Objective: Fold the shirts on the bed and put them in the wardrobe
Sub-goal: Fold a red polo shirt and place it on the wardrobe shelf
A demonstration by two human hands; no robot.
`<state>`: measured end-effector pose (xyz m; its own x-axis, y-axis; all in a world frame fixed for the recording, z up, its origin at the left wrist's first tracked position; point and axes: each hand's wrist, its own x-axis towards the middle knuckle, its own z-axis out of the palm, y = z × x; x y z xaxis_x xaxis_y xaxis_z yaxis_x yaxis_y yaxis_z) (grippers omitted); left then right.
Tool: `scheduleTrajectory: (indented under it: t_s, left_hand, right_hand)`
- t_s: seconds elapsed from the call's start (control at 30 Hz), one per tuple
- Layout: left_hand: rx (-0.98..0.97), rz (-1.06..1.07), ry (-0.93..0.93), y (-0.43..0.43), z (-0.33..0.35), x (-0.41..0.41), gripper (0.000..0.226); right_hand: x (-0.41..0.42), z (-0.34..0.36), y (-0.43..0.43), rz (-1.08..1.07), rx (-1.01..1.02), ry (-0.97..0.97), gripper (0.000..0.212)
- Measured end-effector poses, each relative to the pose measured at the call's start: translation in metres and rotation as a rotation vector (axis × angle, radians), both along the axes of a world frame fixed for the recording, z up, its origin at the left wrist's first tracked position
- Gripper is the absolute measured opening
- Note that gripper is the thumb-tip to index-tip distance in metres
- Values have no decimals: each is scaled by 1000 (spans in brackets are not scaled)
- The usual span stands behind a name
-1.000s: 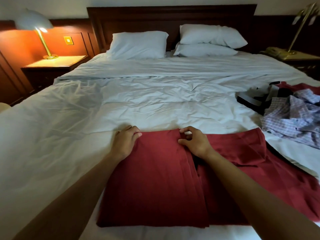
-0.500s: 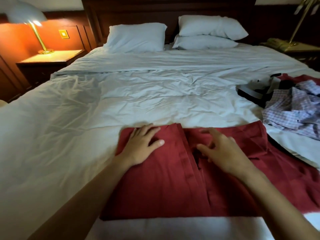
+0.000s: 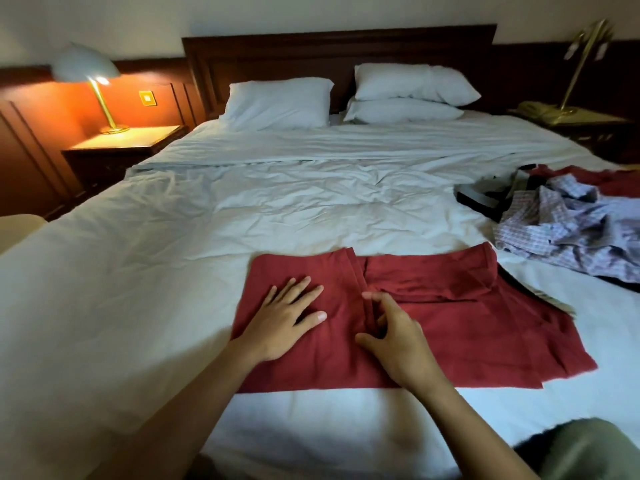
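The red shirt [image 3: 457, 327] lies spread, partly folded, on the near part of the bed [image 3: 207, 230], well apart from a heap of other shirts [image 3: 568, 233] at the bed's right edge. The left hand [image 3: 285, 318] lies flat on the shirt's left panel, fingers straight and spread, gripping nothing. The right hand [image 3: 398, 341] rests at the middle fold with its fingers partly bent; whether it pinches cloth cannot be told.

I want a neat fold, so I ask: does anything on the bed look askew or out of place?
Yes. The red shirt lies flat on its left side, but its right part spreads out unevenly. Beside it, the checked shirt lies crumpled in a heap.
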<state>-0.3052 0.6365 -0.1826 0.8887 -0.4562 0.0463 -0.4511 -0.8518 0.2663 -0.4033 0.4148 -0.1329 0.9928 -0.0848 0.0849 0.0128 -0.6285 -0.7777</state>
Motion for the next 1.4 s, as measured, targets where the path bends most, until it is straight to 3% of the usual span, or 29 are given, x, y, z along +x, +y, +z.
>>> scheduleTrajectory:
  t_s: [0.1,0.13,0.23,0.3,0.4,0.47,0.53,0.63,0.77,0.87,1.0,1.07,1.13,1.2,1.4]
  left_hand:
    - [45,55,14,19,4,-9,110]
    - [82,56,13,25,6,-13,109]
    - [177,55,13,43,7,-20,103]
    - [171,61,69,52,10,-21,103]
    - [95,63,157,55,20,-18,104]
    - [16,98,128,49,25,-10,86]
    - [-48,144,64,36,23,1,70]
    - [-17,241,79,15,8,15,58]
    - [51,346,192,13,-4,33,60]
    - [60,383,218,24,-6,48,61]
    - [79,409,192,29,-10,59,59]
    - [77,410,180,31,-13,64,58]
    - [78,399,161,32,-17,70,57]
    - [79,380,140,35,-20,73,56]
    - [71,346,104,39,-25,75,56]
  right_hand:
    - [4,-2,-1,14,358,59,51]
    - [5,-2,-4,22,361,63,49]
    - [3,2,-20,102,4,148,48]
    - [-2,12,-28,147,-9,220,46]
    - [4,21,-37,51,-169,62,36]
    - [17,21,-34,-2,-278,-104,37]
    - [33,16,-17,88,-287,-186,44]
    - [56,-3,24,288,-401,-101,52]
    - [77,-30,49,352,-769,112,66]
    - [84,-31,51,248,-826,197,73]
    - [92,-2,55,201,-944,252,47]
    - [106,9,57,221,-876,165,44]
    - [126,1,62,320,-807,45,54]
    - [142,-16,63,392,-827,92,62]
    - [154,-47,34,105,-840,248,89]
